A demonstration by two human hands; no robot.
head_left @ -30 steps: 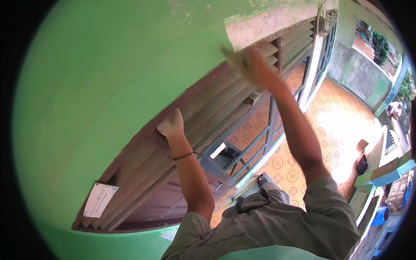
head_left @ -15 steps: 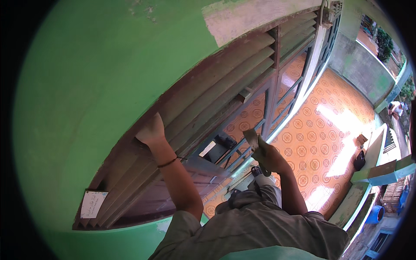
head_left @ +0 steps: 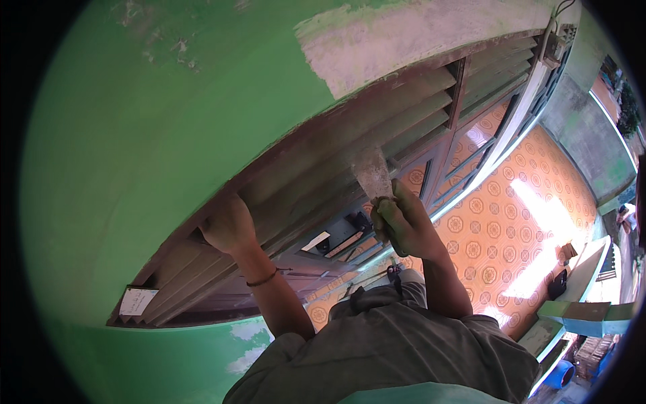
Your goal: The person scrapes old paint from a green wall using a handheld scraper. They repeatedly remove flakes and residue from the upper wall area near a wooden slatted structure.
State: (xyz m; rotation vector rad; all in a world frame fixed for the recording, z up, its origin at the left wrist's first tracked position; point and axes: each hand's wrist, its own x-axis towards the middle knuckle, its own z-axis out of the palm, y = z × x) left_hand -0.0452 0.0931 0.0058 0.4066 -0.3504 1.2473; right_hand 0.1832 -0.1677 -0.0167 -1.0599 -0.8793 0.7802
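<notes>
A scraper (head_left: 372,174) with a broad, stained blade is gripped in my right hand (head_left: 408,223), its blade raised in front of the brown slatted vent (head_left: 316,176). My left hand (head_left: 230,223) is hooked over the upper part of the vent, with its fingertips hidden between the slats. A dark band circles my left wrist. Above the vent runs the green painted wall (head_left: 168,128), with a bare pale patch (head_left: 383,44) along the vent's upper right edge.
A white card with writing (head_left: 138,301) sits at the vent's lower left corner. Window panes (head_left: 343,236) lie below the slats. Far beneath is an orange patterned tile floor (head_left: 488,229), with a low wall and a dark bag (head_left: 557,285) to the right.
My right hand has lifted the scraper up and toward the slats, and its blade now points upward. My left hand keeps its hold on the vent. The view has tilted slightly toward the wall.
</notes>
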